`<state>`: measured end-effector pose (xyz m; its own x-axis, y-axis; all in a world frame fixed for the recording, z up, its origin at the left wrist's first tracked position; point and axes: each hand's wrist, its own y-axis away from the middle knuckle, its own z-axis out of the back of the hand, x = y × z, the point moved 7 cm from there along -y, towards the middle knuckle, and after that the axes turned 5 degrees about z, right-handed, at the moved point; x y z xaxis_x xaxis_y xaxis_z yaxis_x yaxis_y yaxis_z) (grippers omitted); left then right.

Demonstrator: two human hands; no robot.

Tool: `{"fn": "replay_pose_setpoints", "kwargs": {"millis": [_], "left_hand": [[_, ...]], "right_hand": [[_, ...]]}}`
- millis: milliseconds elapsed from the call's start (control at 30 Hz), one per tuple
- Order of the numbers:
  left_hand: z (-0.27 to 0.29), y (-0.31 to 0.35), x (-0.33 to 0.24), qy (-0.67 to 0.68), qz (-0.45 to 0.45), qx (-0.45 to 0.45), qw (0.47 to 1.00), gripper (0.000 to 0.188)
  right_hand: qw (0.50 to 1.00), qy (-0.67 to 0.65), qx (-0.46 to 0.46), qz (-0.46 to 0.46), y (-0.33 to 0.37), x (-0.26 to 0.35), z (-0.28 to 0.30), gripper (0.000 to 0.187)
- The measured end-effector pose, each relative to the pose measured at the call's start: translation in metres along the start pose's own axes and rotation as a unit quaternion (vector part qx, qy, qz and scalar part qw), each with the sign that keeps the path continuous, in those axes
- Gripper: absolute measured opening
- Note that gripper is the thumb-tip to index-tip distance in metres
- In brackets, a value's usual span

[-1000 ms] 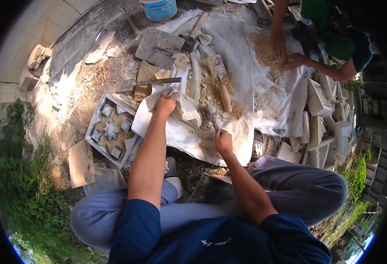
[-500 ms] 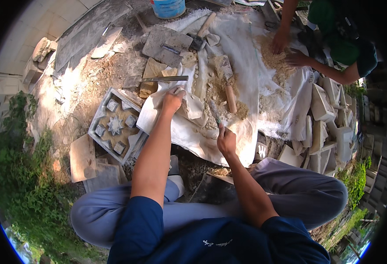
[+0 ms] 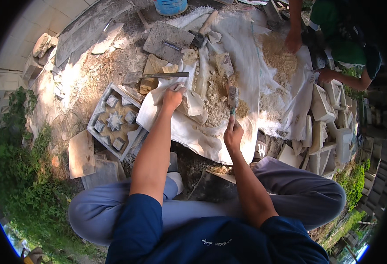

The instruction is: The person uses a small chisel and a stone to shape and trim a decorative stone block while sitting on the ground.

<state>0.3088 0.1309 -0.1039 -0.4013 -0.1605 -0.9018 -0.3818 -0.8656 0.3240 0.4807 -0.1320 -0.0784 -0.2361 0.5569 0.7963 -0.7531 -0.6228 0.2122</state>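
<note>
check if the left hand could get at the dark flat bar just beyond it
Probably yes: the left hand lies close to the dark flat bar, and nothing visible blocks the way. It seems busy at the pale block, though, so may need to let go first.

The sheet (image 3: pixel 244 53) is white, patched with tan sand (image 3: pixel 275 50). The small tool (image 3: pixel 233 97) is grey, with green at its neck. The tray (image 3: pixel 99 105) is pale grey, its sandy-brown bed patterned with a grey star (image 3: pixel 114 121) ringed by grey blocks (image 3: pixel 118 143). The bucket (image 3: pixel 171 6) is blue; the shirt (image 3: pixel 228 253) is navy with white lettering, the trousers (image 3: pixel 303 180) greyish blue, the plants (image 3: pixel 30 180) green.
</note>
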Motion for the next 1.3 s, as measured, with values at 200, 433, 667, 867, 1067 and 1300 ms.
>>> {"fn": "replay_pose_setpoints", "kwargs": {"millis": [200,433,667,867,1067,1300], "left_hand": [[-0.009,0.006,-0.014,-0.051,-0.019,-0.034,0.998,0.037],[0.006,-0.004,0.005,-0.023,-0.013,-0.023,0.999,0.04],[-0.006,-0.002,0.002,-0.03,-0.006,-0.02,0.999,0.04],[-0.007,-0.004,0.005,-0.047,-0.051,-0.013,0.997,0.039],[-0.002,-0.007,0.008,-0.241,-0.208,-0.02,0.948,0.031],[-0.01,0.0,0.003,-0.309,-0.247,-0.019,0.918,0.019]], "right_hand": [[0.988,0.142,0.059,-0.007,0.004,-0.032,-0.005,0.059],[0.998,0.055,0.023,-0.004,-0.004,-0.007,-0.006,0.058],[0.982,0.148,0.113,0.021,0.011,-0.026,-0.026,0.044],[0.991,0.095,0.086,0.034,0.01,-0.011,-0.021,0.052],[0.993,0.094,0.044,0.054,0.012,0.01,-0.018,0.047],[0.99,0.11,0.081,0.027,0.008,-0.004,-0.025,0.054]]}}
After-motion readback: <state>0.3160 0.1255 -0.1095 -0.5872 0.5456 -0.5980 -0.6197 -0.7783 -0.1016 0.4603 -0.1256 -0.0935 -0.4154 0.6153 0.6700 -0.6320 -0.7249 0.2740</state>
